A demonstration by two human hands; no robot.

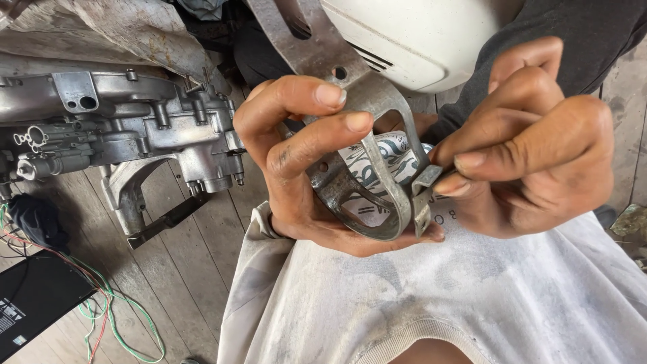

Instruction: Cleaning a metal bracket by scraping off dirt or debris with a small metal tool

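Note:
My left hand [296, 155] grips a grey metal bracket [377, 195], a worn stamped piece with curved arms and holes, held close over my lap. Its thumb lies under the lower curved arm and its fingers wrap over the top. My right hand [532, 141] pinches the bracket's right end between thumb and fingers, at a small bent tab. The upper part of the bracket runs up toward a white rounded cover [418, 34]. My grey shirt [438, 296] fills the bottom of the view.
A bare metal engine casing [128, 128] lies on the wooden plank floor [182, 263] at the left. Green, red and white wires [108, 310] trail beside a black flat box [34, 296] at the lower left. A dark cloth [37, 219] sits near them.

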